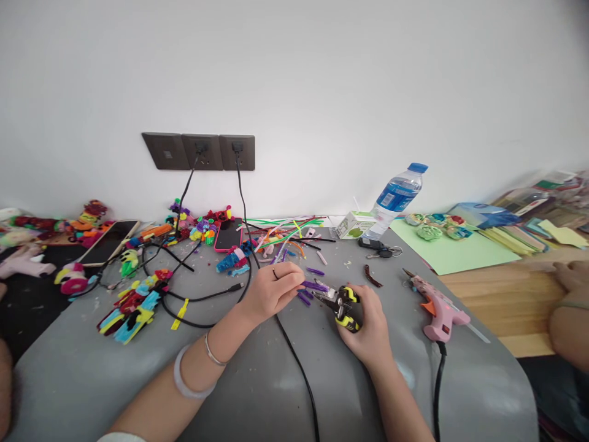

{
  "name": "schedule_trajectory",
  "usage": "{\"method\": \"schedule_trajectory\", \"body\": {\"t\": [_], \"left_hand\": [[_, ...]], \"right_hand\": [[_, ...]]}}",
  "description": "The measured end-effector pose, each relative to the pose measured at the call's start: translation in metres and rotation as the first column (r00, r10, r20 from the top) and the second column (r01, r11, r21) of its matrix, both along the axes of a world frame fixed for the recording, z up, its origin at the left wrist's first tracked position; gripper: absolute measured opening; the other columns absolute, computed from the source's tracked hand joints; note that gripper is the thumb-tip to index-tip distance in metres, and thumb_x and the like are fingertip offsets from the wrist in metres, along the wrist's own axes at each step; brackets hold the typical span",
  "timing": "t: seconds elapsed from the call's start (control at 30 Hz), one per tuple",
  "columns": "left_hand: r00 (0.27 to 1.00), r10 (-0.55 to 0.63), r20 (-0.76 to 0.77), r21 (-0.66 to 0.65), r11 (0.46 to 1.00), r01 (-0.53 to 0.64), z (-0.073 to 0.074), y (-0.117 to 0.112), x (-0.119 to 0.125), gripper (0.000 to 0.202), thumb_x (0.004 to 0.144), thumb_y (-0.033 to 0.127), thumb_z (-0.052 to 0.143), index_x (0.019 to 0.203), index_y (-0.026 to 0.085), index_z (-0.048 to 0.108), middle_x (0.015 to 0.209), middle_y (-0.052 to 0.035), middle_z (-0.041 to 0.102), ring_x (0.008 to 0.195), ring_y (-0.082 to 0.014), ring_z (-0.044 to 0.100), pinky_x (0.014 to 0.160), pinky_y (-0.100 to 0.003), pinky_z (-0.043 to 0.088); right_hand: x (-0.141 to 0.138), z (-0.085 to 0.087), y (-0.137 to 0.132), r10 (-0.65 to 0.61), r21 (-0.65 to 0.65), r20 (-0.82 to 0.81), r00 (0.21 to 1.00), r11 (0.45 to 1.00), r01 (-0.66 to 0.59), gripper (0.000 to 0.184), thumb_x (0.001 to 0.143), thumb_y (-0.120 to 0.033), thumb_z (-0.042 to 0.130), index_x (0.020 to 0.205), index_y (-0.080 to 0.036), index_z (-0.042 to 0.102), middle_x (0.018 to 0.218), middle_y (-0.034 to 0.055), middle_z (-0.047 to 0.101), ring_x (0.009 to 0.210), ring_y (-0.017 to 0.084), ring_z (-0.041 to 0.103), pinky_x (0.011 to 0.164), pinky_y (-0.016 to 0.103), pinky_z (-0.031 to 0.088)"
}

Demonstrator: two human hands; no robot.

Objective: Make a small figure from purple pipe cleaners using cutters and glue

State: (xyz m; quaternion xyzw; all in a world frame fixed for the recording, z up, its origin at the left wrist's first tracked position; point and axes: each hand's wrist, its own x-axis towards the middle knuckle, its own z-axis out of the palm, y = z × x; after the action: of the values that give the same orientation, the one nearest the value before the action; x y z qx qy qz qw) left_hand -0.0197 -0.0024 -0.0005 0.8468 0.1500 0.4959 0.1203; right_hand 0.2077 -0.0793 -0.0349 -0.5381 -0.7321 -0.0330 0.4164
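My left hand (275,290), with a ring and bracelets, pinches a purple pipe cleaner (315,285) whose end points right. In my right hand (373,325) are black-and-yellow pliers (344,307), their jaws turned left toward the pipe cleaner's end. Whether the jaws touch it I cannot tell. Short purple pieces (304,298) lie on the grey table (276,393) just below the left fingertips. Behind my hands is a loose pile of coloured pipe cleaners (285,230).
A pink glue gun (442,316) with a black cord lies at right. Keys (389,252), a water bottle (396,199) and a small carton (355,224) stand behind. Pipe-cleaner figures (133,307), cables and a phone (229,234) cover the left. Another person's hand (573,279) rests far right.
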Motion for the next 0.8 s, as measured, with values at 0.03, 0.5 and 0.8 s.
{"method": "schedule_trajectory", "body": {"t": [0.03,0.5,0.8], "left_hand": [[1.0,-0.001,0.003,0.006,1.0,0.001,0.001,0.0,0.0,0.02,0.101,0.026,0.037,0.098,0.019,0.055,0.089,-0.0087,0.064,0.08,-0.0155,0.062,0.073,-0.026,0.052],[1.0,0.001,0.017,0.062,0.998,-0.002,0.007,-0.002,0.003,0.016,0.098,0.022,0.04,0.089,0.018,0.052,0.082,-0.0078,0.062,0.077,-0.0161,0.06,0.069,-0.026,0.049],[0.999,0.023,0.031,0.023,0.999,-0.023,0.008,-0.001,0.001,0.018,0.098,0.021,0.037,0.088,0.019,0.052,0.08,-0.0057,0.06,0.072,-0.0146,0.057,0.066,-0.025,0.048]], "right_hand": [[0.0,0.0,0.0,-0.007,0.006,0.002,1.0,1.0,0.007,0.042,0.07,-0.019,0.055,0.111,-0.024,0.048,0.094,0.0065,0.058,0.085,0.027,0.056,0.075,0.039,0.046],[0.0,-0.006,0.0,-0.094,0.08,0.015,0.995,0.992,0.093,0.045,0.071,-0.019,0.059,0.115,-0.023,0.047,0.095,0.0065,0.056,0.085,0.027,0.053,0.077,0.04,0.042],[0.004,-0.012,0.0,-0.258,-0.044,-0.335,0.906,0.965,0.259,0.044,0.072,-0.018,0.059,0.114,-0.023,0.048,0.098,0.0046,0.053,0.089,0.023,0.054,0.083,0.038,0.043]]}}
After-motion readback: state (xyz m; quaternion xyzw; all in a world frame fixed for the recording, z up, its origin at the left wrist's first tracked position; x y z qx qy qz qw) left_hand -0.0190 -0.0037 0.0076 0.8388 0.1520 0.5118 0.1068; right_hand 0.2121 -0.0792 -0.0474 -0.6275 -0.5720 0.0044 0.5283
